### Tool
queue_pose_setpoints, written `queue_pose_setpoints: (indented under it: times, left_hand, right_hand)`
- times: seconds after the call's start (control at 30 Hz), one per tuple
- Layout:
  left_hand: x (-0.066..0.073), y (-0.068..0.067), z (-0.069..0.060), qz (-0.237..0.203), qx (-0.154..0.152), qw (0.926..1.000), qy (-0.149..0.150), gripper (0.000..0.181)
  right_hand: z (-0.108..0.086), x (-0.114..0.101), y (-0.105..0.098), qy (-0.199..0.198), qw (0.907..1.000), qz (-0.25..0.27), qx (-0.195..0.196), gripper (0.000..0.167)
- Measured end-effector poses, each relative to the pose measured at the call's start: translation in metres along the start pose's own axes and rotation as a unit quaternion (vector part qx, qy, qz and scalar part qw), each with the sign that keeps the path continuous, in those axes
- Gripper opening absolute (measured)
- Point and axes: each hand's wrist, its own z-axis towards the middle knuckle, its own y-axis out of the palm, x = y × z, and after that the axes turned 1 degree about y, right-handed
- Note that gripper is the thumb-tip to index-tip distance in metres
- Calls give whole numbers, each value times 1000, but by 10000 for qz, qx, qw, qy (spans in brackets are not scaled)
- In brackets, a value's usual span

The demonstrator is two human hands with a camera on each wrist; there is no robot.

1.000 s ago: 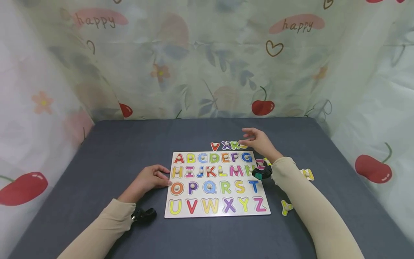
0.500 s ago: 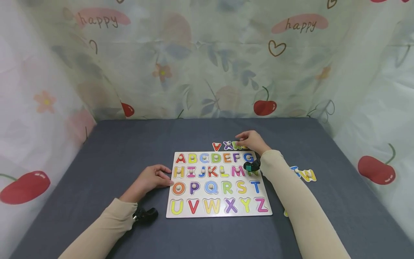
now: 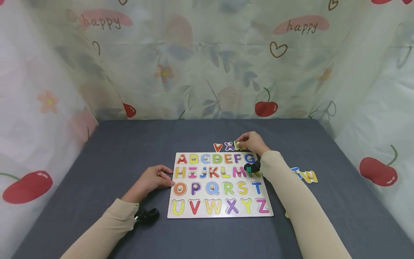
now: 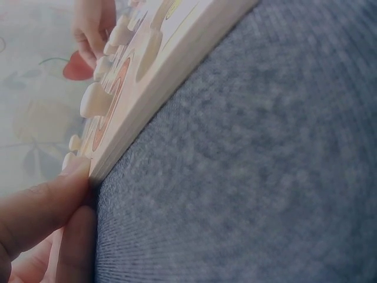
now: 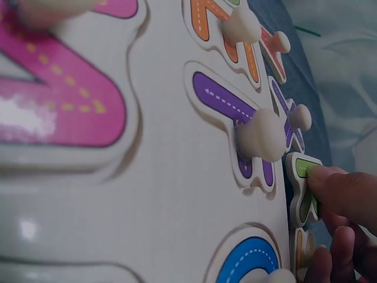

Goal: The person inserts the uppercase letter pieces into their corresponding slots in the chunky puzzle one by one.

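1. Green letter R piece (image 5: 305, 200): on the desk (image 3: 194, 237), just beyond the far edge of the alphabet puzzle board (image 5: 168, 200), between the purple letter X piece (image 3: 229, 146) and a yellowish piece (image 5: 300, 249), letter mostly hidden.
2. Right hand (image 3: 253, 142): fingers narrow, pinching the R piece. Exact hold unclear, thumb covers it.
3. Left hand (image 3: 151, 181): narrow pinch on the board's left edge, thumb on top. Good for steadying; worth keeping.
4. Step in hand looks like picking up the R piece. Best lifted straight up; the lower fingers sit by the yellowish piece and could drag it.
5. Carry high over the board: knobs (image 5: 262, 134) on seated pieces, e.g. purple letter F piece (image 5: 224, 99) near the far edge, could snag it.
6. Matching R recess (image 3: 228, 188): board's third row, right of the letter Q piece (image 3: 212, 188), unfilled.
7. Line up the letter's angle before lowering, then press flat; a tilted piece would probably catch on the recess rim.
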Motion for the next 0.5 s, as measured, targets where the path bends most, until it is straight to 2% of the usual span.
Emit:
queue_pose_setpoints:
  times: [0.23,0.4,0.5]
  left_hand:
    - [1,0,0,61,-26,10000,-1,47]
    - [2,0,-1,50,-5,10000,5,48]
    - [2,0,-2,69,-7,10000,40,48]
  right_hand:
    - [-8,5,-10,-322,9971,600,338,23]
    - [-25,-7,-16,-549,9933,860,549,23]
    - [-40,-17,-16,-645,9925,894,537,23]
